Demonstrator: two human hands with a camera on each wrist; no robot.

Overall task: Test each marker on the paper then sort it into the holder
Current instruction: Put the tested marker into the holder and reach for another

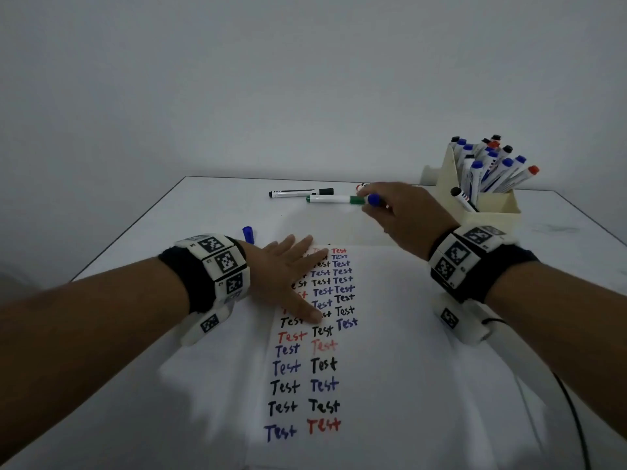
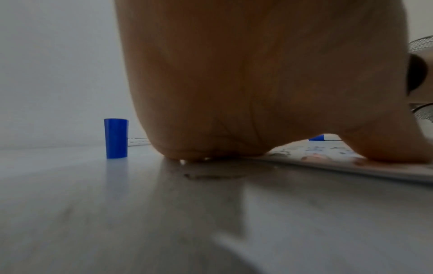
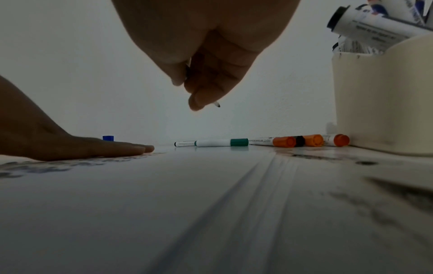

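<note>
While right hand (image 1: 403, 218) hovers above far edge of paper (image 1: 390, 334), fingers pinch uncapped blue marker (image 1: 374, 199) mid-barrel; tip (image 3: 217, 105) angled down, blue end up, long axis tilted. Likely light, rigid, smooth plastic; best gripped low on barrel. Left hand (image 1: 288, 273) flat, fingers straight, pressing paper. Blue cap (image 1: 248, 234) upright on tabletop (image 1: 169, 239) beside it. Holder (image 1: 488, 206) just right.

— What is on the arms?
— Bare forearms, each with a black wristband (image 1: 190, 276) carrying white blocks printed with black-and-white square codes (image 1: 225, 261).
— Any wiring?
— A black cable (image 1: 573, 412) trails under the right wrist.
</note>
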